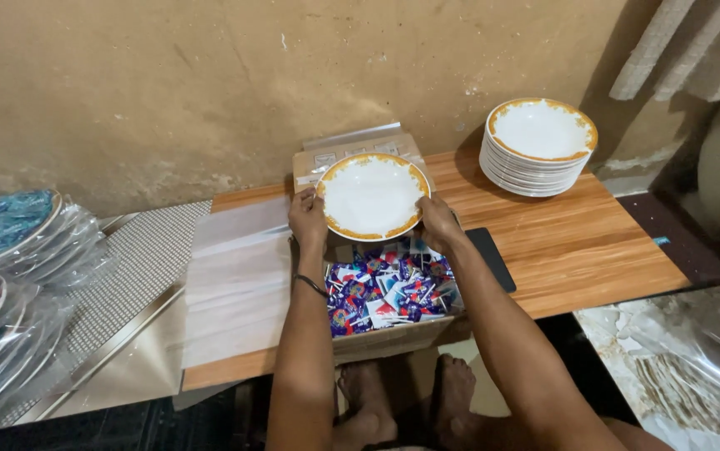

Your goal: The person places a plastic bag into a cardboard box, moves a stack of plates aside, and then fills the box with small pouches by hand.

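Observation:
I hold a white plate with an orange-gold patterned rim in both hands, tilted toward me above an open cardboard box. My left hand grips the plate's left edge and my right hand grips its right edge. Many small blue, purple and white sachets fill the box below the plate. A stack of matching plates stands at the far right of the low wooden table.
Clear plastic sheets lie on the table's left part. Plates wrapped in plastic are piled at the far left on a metal surface. A dark flat object lies right of the box. My bare feet rest under the table.

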